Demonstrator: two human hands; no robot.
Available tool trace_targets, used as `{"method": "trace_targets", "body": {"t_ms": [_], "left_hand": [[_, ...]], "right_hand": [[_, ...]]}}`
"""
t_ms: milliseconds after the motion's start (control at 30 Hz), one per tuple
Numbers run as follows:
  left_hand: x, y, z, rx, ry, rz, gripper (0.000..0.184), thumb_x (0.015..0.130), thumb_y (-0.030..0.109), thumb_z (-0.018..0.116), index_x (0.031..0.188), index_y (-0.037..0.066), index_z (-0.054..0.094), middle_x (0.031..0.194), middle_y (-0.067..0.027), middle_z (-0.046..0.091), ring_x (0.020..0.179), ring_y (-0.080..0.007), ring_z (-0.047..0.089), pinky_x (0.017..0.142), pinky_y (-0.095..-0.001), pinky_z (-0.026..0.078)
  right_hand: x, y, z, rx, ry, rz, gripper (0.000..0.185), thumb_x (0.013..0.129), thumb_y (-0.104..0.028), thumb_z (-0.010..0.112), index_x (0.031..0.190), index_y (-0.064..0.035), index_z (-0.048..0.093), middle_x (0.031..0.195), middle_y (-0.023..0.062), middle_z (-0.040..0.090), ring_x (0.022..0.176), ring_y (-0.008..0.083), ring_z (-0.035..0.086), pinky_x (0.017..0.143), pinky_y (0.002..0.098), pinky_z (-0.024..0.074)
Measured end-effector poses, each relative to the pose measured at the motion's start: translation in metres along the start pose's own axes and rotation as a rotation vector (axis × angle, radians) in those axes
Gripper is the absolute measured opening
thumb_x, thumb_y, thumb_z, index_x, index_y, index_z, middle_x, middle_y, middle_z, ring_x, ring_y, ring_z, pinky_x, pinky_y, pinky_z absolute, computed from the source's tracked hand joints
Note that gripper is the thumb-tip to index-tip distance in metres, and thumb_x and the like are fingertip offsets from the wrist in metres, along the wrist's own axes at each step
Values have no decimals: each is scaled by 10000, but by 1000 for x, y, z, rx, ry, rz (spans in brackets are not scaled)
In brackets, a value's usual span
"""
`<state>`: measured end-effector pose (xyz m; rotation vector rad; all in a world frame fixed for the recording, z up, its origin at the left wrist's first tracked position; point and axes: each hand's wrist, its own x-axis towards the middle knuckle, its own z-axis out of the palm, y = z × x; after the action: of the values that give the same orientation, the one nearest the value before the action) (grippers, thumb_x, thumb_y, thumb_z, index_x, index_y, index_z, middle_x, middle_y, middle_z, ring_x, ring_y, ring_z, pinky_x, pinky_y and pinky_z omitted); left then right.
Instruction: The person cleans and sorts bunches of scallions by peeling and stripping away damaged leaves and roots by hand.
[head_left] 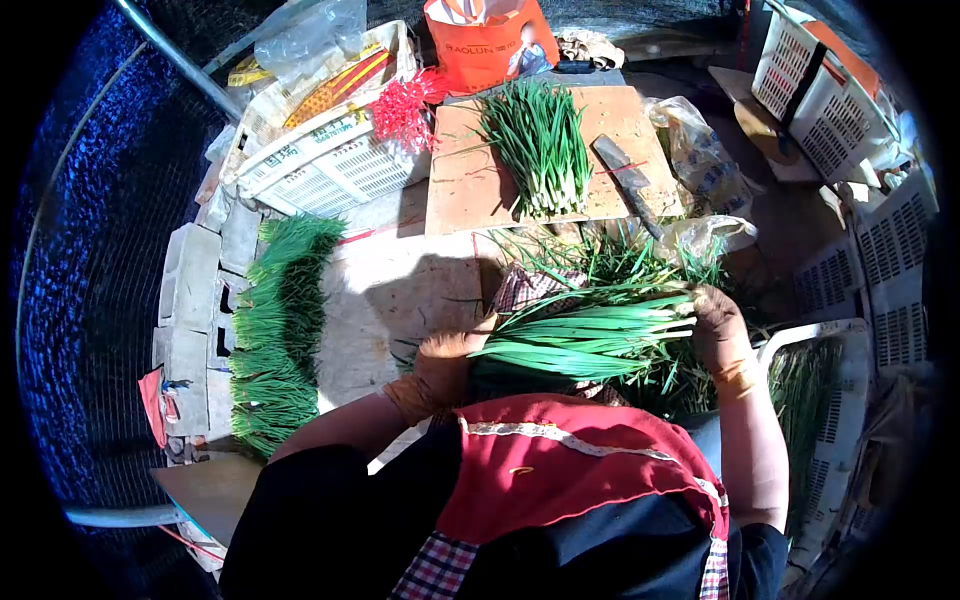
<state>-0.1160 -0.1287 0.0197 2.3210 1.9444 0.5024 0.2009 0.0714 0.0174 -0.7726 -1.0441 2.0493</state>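
Note:
A loose bunch of garlic chives (590,335) stretches sideways above my lap, with long flat green leaves. My left hand (445,365), in a brownish glove, is closed around its left end. At the right end, my gloved right hand (722,335) grips the bunch too; its fingertips are partly hidden. Beneath lie more loose chives (640,258), tangled over a checked cloth (535,287). Beyond them, a trimmed bundle of chives (540,150) rests on a wooden board (460,190), pale stem ends toward me. To its right lies a knife (625,175) with a broad blade.
Stacked chive bundles (280,340) line the left side beside concrete blocks (190,280). A white crate (340,170) with red plastic ties (408,108) stands back left. Behind the board is an orange bag (490,50). Clear plastic bags (700,150) and another crate (820,95) sit right.

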Motion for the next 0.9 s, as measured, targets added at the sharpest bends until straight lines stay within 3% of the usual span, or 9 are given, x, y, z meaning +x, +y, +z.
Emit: {"method": "trace_targets", "body": {"t_ms": [100, 233, 300, 433, 500, 567, 700, 767, 900], "left_hand": [[1, 2, -1, -8, 25, -11, 501, 634, 356, 681, 1072, 142, 569, 1147, -88, 566, 743, -253, 623, 583, -352, 511], [3, 2, -4, 30, -53, -2, 476, 645, 351, 674, 1057, 137, 573, 1152, -75, 566, 739, -258, 626, 583, -358, 509], [1, 3, -4, 57, -38, -35, 449, 651, 343, 675, 1038, 137, 575, 1130, -74, 575, 762, -266, 623, 593, -358, 509], [6, 10, -17, -144, -19, -48, 446, 661, 337, 672, 1038, 120, 570, 1127, -86, 574, 785, -271, 620, 610, -362, 507], [7, 10, -13, -96, -25, -42, 447, 662, 343, 669, 1037, 121, 569, 1103, -78, 583, 769, -266, 619, 598, -361, 503], [2, 7, -7, -45, -45, -36, 448, 663, 348, 667, 1036, 121, 567, 1080, -69, 592, 753, -262, 618, 585, -361, 498], [1, 4, -6, -19, 4, -2, 447, 655, 360, 658, 1034, 142, 564, 1012, -30, 603, 693, -248, 606, 534, -358, 474], [-1, 7, -10, -15, -166, -107, 595, 663, 365, 661, 1176, 113, 494, 1009, -101, 568, 772, -299, 596, 622, -413, 487], [-4, -1, 0, -41, -106, -85, 594, 669, 357, 660, 1184, 114, 491, 1032, -105, 566, 781, -297, 597, 626, -410, 489]], "right_hand": [[-10, -4, -13, 231, 62, -221, 243, 806, -166, 601, 970, 12, 588, 1062, 145, 591, 981, 246, 562, 920, 363, 421], [-13, -17, -52, 370, 98, -398, 214, 835, -110, 532, 1005, 10, 580, 1064, 144, 590, 972, 231, 562, 949, 358, 401], [-24, -28, -71, 314, 312, -393, 204, 852, -124, 507, 993, 2, 584, 1027, 136, 600, 927, 205, 569, 896, 349, 427], [-17, 47, -214, -1334, 410, 108, 128, 842, -109, 525, 896, -34, 614, 846, 56, 636, 774, 135, 593, 735, 254, 450], [-20, 14, -81, -1257, 579, -332, 301, 815, -149, 609, 1060, 23, 571, 998, 104, 620, 921, 161, 582, 825, 251, 435], [-9, 6, -18, -594, 355, -118, 495, 786, -200, 669, 1163, 69, 495, 1118, 143, 573, 1038, 182, 540, 897, 258, 403], [5, 8, 38, -533, 180, 270, 462, 734, -209, 723, 1064, 68, 555, 935, 96, 627, 835, 159, 575, 783, 268, 441], [6, 13, 36, -241, 136, 220, 339, 731, -93, 697, 1031, 25, 592, 880, 59, 637, 775, 143, 578, 729, 254, 447], [5, 16, 30, -153, 154, 182, 317, 769, -20, 628, 1080, 13, 581, 903, 62, 646, 804, 128, 590, 767, 238, 448]]}}
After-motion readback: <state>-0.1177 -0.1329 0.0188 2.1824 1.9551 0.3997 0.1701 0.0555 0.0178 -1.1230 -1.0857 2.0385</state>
